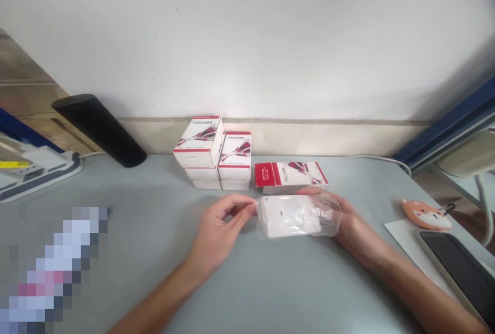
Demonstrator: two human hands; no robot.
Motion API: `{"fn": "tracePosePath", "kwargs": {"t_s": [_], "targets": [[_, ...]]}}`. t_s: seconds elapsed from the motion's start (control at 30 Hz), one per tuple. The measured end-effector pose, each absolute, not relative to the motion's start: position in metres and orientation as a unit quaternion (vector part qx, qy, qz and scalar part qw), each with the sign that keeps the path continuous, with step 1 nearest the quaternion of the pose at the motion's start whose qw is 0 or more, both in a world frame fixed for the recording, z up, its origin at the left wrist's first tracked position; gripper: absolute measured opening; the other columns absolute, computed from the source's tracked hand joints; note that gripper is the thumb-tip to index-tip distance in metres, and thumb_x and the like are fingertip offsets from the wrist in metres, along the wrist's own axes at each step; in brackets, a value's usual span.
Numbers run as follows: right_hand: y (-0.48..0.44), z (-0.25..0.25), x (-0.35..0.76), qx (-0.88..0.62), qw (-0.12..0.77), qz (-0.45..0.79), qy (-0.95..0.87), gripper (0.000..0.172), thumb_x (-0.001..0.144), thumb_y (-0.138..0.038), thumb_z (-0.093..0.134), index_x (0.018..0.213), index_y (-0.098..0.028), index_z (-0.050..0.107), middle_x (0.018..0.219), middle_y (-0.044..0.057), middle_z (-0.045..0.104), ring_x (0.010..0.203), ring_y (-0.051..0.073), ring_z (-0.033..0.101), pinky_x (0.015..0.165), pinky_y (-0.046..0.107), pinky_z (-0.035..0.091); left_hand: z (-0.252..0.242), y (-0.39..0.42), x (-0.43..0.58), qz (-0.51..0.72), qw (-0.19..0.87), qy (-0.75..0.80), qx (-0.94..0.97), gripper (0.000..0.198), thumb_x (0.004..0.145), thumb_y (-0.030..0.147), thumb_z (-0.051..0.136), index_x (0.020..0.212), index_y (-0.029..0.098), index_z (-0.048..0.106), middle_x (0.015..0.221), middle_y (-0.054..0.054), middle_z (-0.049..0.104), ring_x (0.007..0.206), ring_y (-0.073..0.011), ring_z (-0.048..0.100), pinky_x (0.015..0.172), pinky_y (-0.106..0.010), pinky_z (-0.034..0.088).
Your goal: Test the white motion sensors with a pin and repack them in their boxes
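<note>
A white detector in a clear plastic bag is held low over the grey table between my hands. My left hand pinches the bag's left edge between thumb and fingers. At the other end, my right hand is closed around the bag, its fingers partly hidden behind the plastic. Just behind the bag lies a red and white detector box, its red end flap on the left. Several similar boxes are stacked to the left of it.
A black cylinder leans at the back left, near a white power strip. On the right are an orange animal-faced pouch, a phone and white paper. A pixelated area covers the lower left. The wall closes off the back.
</note>
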State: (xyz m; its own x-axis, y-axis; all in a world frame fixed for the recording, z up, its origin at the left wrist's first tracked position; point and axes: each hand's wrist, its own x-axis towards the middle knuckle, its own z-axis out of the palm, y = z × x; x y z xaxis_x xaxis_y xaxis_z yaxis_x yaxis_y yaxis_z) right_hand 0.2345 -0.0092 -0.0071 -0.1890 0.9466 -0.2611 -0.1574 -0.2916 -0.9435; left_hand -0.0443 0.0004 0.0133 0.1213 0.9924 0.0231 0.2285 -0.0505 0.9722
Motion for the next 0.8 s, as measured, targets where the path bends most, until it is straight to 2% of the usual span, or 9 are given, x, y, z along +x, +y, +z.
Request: {"fn": "tracePosePath", "kwargs": {"t_s": [0.1,0.2,0.27,0.4,0.5,0.57,0.63,0.73,0.8], "targets": [[-0.010,0.000,0.230,-0.447,0.425,0.700,-0.361,0.033,0.083,-0.037,0.078,0.115,-0.026,0.076,0.093,0.003,0.072,0.074,0.017,0.062,0.063,0.027,0.052,0.015,-0.001,-0.043,0.423,0.534,0.499,0.535,0.035,0.096,0.052,0.067,0.115,0.024,0.076,0.092,-0.004,0.077,0.069,-0.0142,0.065,0.067,-0.028,0.055],[-0.011,0.004,0.226,-0.409,0.440,0.722,-0.343,0.027,0.086,-0.031,0.074,0.111,-0.024,0.078,0.086,0.004,0.071,0.071,0.016,0.062,0.064,0.027,0.055,0.017,-0.002,-0.041,0.438,0.622,0.449,0.469,0.064,0.100,0.061,0.058,0.155,0.030,0.049,0.122,-0.011,0.075,0.074,-0.0165,0.070,0.069,-0.033,0.055],[-0.011,0.004,0.225,-0.392,0.441,0.731,-0.343,0.033,0.083,-0.022,0.072,0.116,-0.024,0.077,0.090,0.004,0.073,0.075,0.016,0.065,0.069,0.028,0.058,0.018,-0.003,-0.039,0.431,0.663,0.416,0.449,0.073,0.099,0.063,0.059,0.162,0.033,0.038,0.142,-0.015,0.066,0.079,-0.0186,0.072,0.069,-0.035,0.055],[-0.009,0.007,0.229,-0.382,0.434,0.731,-0.363,0.053,0.072,-0.008,0.074,0.122,-0.024,0.072,0.100,0.004,0.076,0.079,0.016,0.069,0.074,0.028,0.059,0.024,-0.006,-0.037,0.381,0.679,0.385,0.496,0.068,0.098,0.059,0.064,0.157,0.035,0.041,0.159,-0.015,0.050,0.094,-0.0201,0.072,0.078,-0.036,0.055],[-0.007,0.010,0.232,-0.373,0.434,0.726,-0.382,0.049,0.074,-0.008,0.075,0.120,-0.025,0.070,0.102,0.003,0.075,0.080,0.015,0.069,0.076,0.027,0.058,0.024,-0.009,-0.036,0.365,0.668,0.397,0.513,0.067,0.098,0.054,0.067,0.152,0.033,0.033,0.137,-0.014,0.066,0.092,-0.0183,0.071,0.083,-0.036,0.054],[-0.005,0.011,0.233,-0.371,0.439,0.725,-0.380,0.040,0.082,-0.018,0.078,0.120,-0.024,0.069,0.097,0.003,0.075,0.081,0.015,0.070,0.077,0.027,0.058,0.021,-0.010,-0.036,0.363,0.651,0.419,0.519,0.053,0.097,0.052,0.069,0.135,0.030,0.039,0.112,-0.007,0.073,0.089,-0.0182,0.071,0.082,-0.035,0.053],[-0.004,0.011,0.234,-0.369,0.443,0.729,-0.368,0.035,0.093,-0.037,0.075,0.124,-0.022,0.066,0.092,0.004,0.074,0.082,0.016,0.072,0.080,0.029,0.058,0.018,-0.008,-0.036,0.365,0.626,0.438,0.531,0.038,0.096,0.048,0.069,0.114,0.029,0.042,0.098,-0.001,0.072,0.087,-0.0177,0.070,0.080,-0.033,0.052],[-0.004,0.011,0.234,-0.354,0.442,0.736,-0.371,0.050,0.100,-0.062,0.059,0.131,-0.023,0.063,0.099,0.007,0.075,0.084,0.019,0.074,0.083,0.034,0.059,0.012,-0.005,-0.036,0.388,0.570,0.450,0.568,0.031,0.096,0.041,0.067,0.100,0.027,0.040,0.092,0.002,0.066,0.081,-0.0144,0.066,0.075,-0.029,0.049],[-0.005,0.011,0.232,-0.353,0.432,0.730,-0.394,0.055,0.100,-0.066,0.058,0.135,-0.024,0.061,0.108,0.008,0.074,0.087,0.020,0.075,0.085,0.037,0.059,0.007,-0.004,-0.036,0.403,0.510,0.454,0.610,0.023,0.098,0.034,0.064,0.098,0.026,0.042,0.091,0.003,0.060,0.081,-0.0131,0.061,0.076,-0.028,0.048]]}}
